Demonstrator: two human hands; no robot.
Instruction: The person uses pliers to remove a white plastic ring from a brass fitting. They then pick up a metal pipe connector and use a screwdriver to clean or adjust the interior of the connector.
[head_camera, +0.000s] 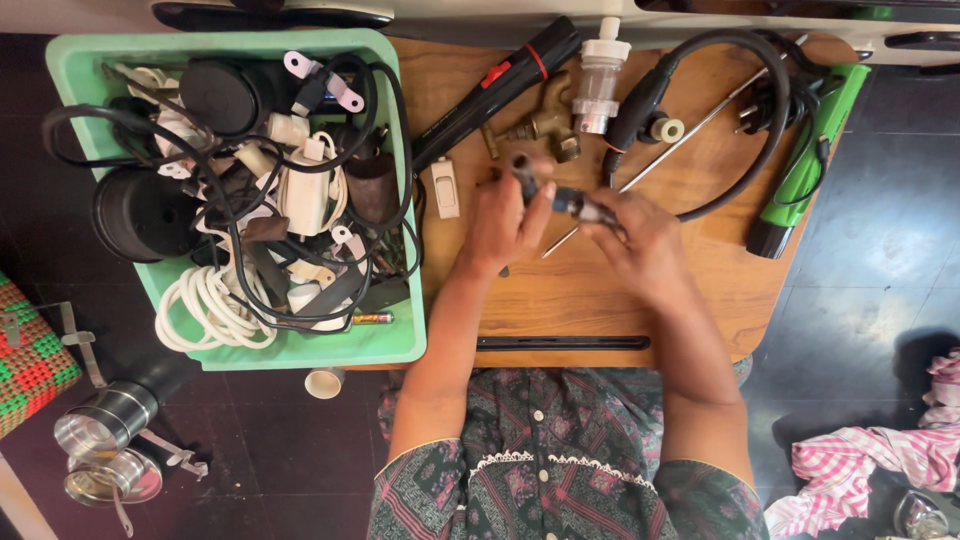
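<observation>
Both hands meet over the middle of a small wooden table (600, 290). My left hand (505, 222) grips the grey head end of a small metal tool or fitting (545, 188). My right hand (640, 240) pinches the other end of the same piece, near its dark blue part. A brass tap fitting (545, 125), a clear plastic filter housing (598, 85) and a white switch (444, 187) lie just beyond the hands. A thin metal rod (690, 130) runs diagonally past my right hand.
A green plastic bin (395, 345) at left is crammed with cables, plugs and black parts. A black cord (750, 130), a green torch-like tool (805, 170) and a black-and-red tool (500, 75) lie on the table. Steel containers (105, 440) and checked cloth (880, 460) sit on the dark floor.
</observation>
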